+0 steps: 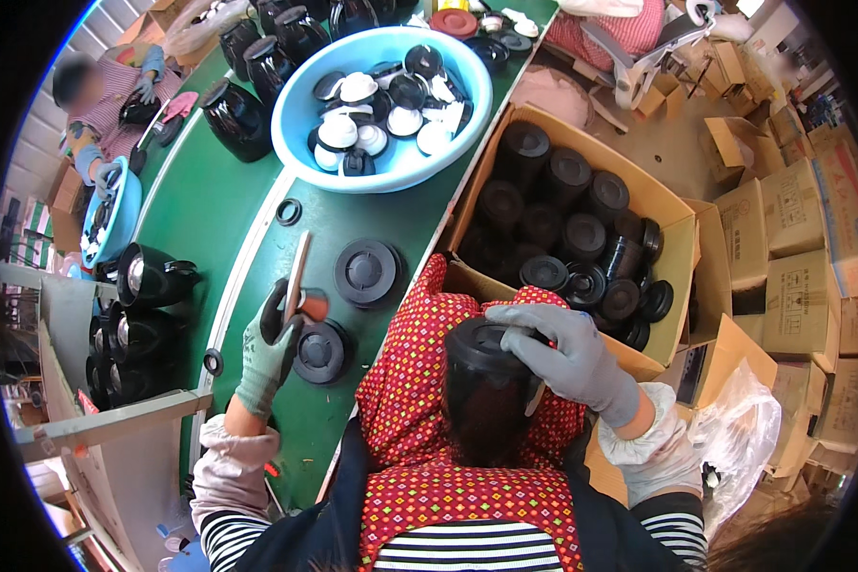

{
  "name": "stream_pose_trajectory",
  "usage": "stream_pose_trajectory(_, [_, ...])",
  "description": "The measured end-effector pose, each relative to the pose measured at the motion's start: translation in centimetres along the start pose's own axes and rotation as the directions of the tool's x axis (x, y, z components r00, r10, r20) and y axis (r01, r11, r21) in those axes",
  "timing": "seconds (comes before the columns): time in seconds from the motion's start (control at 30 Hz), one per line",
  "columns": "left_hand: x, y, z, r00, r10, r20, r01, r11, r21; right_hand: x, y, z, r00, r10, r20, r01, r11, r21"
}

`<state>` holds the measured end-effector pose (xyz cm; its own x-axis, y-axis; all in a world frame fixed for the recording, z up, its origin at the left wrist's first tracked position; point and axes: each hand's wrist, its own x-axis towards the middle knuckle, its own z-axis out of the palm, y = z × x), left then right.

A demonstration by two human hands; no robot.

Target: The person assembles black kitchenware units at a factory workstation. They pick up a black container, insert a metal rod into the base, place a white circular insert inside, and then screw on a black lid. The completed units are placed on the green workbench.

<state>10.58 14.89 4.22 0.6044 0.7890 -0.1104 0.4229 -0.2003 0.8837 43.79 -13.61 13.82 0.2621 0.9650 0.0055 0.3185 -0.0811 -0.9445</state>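
My left hand [269, 348], in a grey-green glove, is closed around a tool with a flat tan wooden strip [297, 270] and a reddish-brown rounded part [313, 306]. The tool is held over the green table, just above a black round lid-like disc [322, 353]. A larger black disc [367, 273] lies farther off. Upright in my lap, against the red patterned apron [415, 353], stands a dark cylindrical container [486, 405] with a black lid [481, 341]. My grey-gloved right hand [562, 355] grips the lid's right side, with its fingertips on top.
A blue basin [291, 143] of black and white lids stands at the back, near several glossy black jugs [236, 119]. At right, a cardboard box [677, 229] holds many black containers. Black rings [289, 212] lie on the green table [257, 257]. Another person [105, 114] works at far left.
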Motion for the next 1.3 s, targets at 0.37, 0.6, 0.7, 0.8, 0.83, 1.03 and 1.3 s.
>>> stream_pose_trajectory(0.37, [4.6,21.8,7.2,0.732,0.256,0.631,-0.251,0.963,-0.1,12.6,2.6,-3.2,0.807,-0.565,0.169,0.564,0.655,-0.502])
stream_pose_trajectory(0.6, [7.6,25.0,11.2,0.553,0.486,0.677,-0.464,0.854,-0.234,10.0,10.6,-2.3,0.912,-0.408,0.052,0.411,0.907,-0.09])
stream_pose_trajectory(0.7, [7.1,25.6,15.1,0.45,0.603,0.659,-0.437,0.792,-0.426,8.8,11.9,2.0,0.844,-0.477,-0.245,0.45,0.879,-0.157])
stream_pose_trajectory(0.8, [6.2,25.6,16.8,0.443,0.578,0.686,-0.469,0.801,-0.372,9.3,12.8,0.7,0.876,-0.481,-0.048,0.478,0.877,-0.052])
stream_pose_trajectory(0.83, [6.2,25.6,16.6,0.454,0.548,0.702,-0.485,0.813,-0.322,9.3,12.3,0.6,0.892,-0.452,-0.012,0.452,0.892,0.008])
stream_pose_trajectory(1.03, [3.7,25.9,15.8,0.469,0.49,0.735,-0.441,0.851,-0.287,8.9,9.4,-0.1,0.817,-0.577,-0.003,0.575,0.816,-0.062])
stream_pose_trajectory(1.3, [3.1,27.5,16.7,0.526,0.538,0.658,-0.642,0.759,-0.107,8.9,11.7,0.4,0.831,-0.553,0.069,0.557,0.821,-0.125])
